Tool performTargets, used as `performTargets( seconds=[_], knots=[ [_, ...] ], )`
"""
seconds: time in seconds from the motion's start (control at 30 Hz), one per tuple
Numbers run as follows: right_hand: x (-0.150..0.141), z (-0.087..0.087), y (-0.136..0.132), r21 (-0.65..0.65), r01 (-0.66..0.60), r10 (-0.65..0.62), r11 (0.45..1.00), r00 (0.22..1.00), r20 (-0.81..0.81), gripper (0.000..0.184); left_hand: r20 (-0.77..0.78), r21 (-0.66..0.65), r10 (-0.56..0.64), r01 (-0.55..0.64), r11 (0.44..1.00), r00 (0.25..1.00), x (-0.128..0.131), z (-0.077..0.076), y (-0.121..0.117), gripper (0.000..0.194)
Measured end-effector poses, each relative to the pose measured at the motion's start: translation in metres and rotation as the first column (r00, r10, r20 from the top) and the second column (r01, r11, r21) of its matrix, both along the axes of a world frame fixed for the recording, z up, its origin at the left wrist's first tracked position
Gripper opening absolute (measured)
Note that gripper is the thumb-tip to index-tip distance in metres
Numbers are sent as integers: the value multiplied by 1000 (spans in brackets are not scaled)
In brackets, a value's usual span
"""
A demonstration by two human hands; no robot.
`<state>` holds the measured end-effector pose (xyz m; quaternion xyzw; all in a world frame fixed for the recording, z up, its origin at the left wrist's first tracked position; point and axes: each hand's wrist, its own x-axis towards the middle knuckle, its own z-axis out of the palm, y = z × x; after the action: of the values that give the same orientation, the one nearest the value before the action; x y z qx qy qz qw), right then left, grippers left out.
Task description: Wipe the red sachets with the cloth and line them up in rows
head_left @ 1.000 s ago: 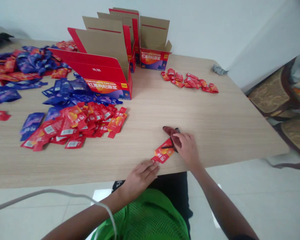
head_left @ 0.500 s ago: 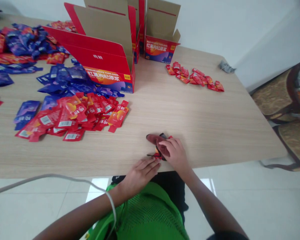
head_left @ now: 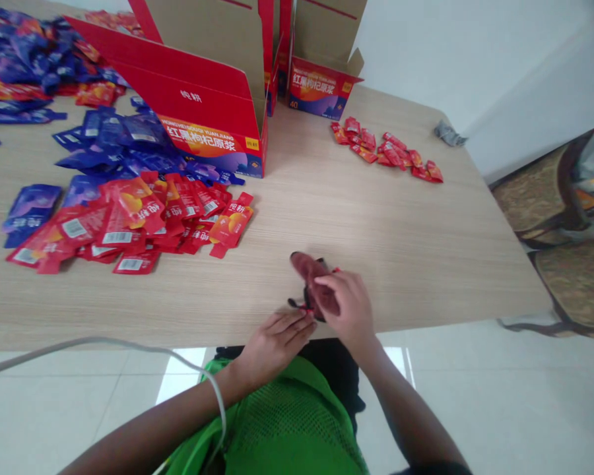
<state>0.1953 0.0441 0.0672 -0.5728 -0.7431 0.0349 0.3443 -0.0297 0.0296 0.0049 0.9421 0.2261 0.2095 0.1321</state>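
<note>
Left hand: The left hand point(head_left: 280, 343) is noted at lower centre, palm down, fingers extended and laid together, nothing gripped; the fingertips are rested at a red piece by the table edge.
Red piece: The red piece point(head_left: 309, 311) is mostly covered, only slivers being visible; it is judged to be a sachet lying flat.
Right hand: The right hand point(head_left: 349, 303) is found just right of centre, thumb and forefinger closed on a brown item.
Brown item: The brown item point(head_left: 307, 265), with black parts, is lodged over the red piece; its exact nature cannot be told.
Step in hand: The sachet is judged to be steadied by the left while the brown item is worked over it by the right.
Next move: Steady left fingertips and a kept right pinch are judged to be called for.
Red pile: Loose red sachets point(head_left: 141, 211) are heaped at centre left.
Box: A red box point(head_left: 202, 138), lid raised, is stood at upper centre left, behind the pile.
</note>
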Motion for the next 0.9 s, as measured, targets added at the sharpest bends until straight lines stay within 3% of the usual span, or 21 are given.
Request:
performTargets(
  seconds=[0.1,0.27,0.47,0.6,0.67,0.73,0.8,0.9],
  knots=[
    [-17,-20,-9,-110,-113,119,988,992,51,26,28,-19,3,-3,1000,1000,0,0,1,32],
    [22,-30,10,-69,8,-1,998,994,107,20,24,5,1,-1,1000,1000,0,4,2,36],
    [82,-15,40,25,203,-204,979,959,199,20,48,-21,11,-10,1000,999,0,2,2,33],
    [66,8,35,207,357,-361,911,932,-20,20,55,-50,6,-4,999,998,0,3,2,32],
    [38,14,23,196,295,-286,935,956,-73,22,50,-56,5,-2,998,999,1,5,3,33],
    [8,11,9,84,104,-101,991,994,-33,22,47,-60,16,-13,998,999,2,6,3,32],
    [-14,-2,-2,-29,-67,67,997,998,14,22,53,-59,28,-25,998,998,3,6,3,28],
    [-20,-23,-7,-59,-106,109,993,993,35,21,69,-40,29,-27,999,997,3,6,2,27]
  ],
)
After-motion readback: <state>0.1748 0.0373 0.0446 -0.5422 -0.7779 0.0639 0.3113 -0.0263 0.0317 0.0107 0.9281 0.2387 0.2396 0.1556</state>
